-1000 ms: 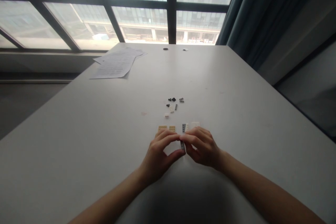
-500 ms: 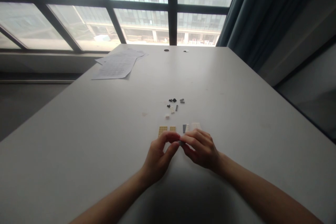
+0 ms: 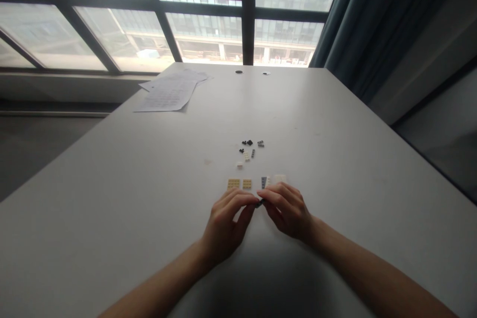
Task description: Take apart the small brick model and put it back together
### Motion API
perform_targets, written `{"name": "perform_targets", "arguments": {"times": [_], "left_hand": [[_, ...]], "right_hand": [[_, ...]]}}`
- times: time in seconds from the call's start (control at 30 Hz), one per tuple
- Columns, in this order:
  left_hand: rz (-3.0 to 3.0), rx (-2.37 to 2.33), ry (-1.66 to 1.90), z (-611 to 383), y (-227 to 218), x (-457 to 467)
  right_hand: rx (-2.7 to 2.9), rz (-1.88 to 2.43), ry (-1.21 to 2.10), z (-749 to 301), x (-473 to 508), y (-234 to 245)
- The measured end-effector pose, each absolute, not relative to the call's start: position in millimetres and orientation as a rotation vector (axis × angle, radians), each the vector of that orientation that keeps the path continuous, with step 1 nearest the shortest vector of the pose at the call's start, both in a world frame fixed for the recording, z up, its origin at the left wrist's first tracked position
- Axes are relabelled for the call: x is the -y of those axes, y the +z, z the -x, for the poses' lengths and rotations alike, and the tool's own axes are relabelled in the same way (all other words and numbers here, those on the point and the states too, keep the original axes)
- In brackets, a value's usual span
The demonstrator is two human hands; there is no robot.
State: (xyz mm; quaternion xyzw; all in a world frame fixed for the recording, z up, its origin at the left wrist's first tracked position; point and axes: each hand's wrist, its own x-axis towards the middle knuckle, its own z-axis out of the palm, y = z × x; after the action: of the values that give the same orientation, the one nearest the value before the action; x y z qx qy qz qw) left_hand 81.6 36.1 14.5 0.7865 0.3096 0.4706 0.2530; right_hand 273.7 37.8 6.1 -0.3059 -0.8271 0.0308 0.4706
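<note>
Between my two hands is a small dark grey building brick [image 3: 259, 203], pinched at its left end by the fingertips of my left hand [image 3: 230, 216]. My right hand [image 3: 286, 208] closes thumb and fingers on its other end. Fingers cover much of the piece, so its exact shape is hidden. Just beyond my left hand lie two tan studded plates, a larger one [image 3: 233, 183] and a smaller one [image 3: 247, 184]. Past my right fingers are a blue-grey plate [image 3: 264, 182], a white studded strip [image 3: 268, 181] and a pale flat piece [image 3: 279, 178], partly covered.
Farther up the white table [image 3: 112, 198] lie several small black pieces [image 3: 249, 142], grey pieces [image 3: 261, 143], a cream studded plate [image 3: 246, 156] and a white brick [image 3: 239, 165]. Printed papers [image 3: 171, 92] rest at the far left, before the window. A dark curtain [image 3: 357, 25] hangs at right.
The dark piece has tilted and shows more between my fingertips. My left fingers have straightened and shifted their pinch. The whole view has moved slightly; the loose pieces lie as before.
</note>
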Motion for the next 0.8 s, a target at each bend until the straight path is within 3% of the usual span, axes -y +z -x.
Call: {"name": "perform_targets", "arguments": {"times": [0.8], "left_hand": [[-2.184,-0.823,1.373,-79.9,15.1,-37.7]], "right_hand": [[2.084,0.671,0.153,-271.2,-37.2,6.8]]}}
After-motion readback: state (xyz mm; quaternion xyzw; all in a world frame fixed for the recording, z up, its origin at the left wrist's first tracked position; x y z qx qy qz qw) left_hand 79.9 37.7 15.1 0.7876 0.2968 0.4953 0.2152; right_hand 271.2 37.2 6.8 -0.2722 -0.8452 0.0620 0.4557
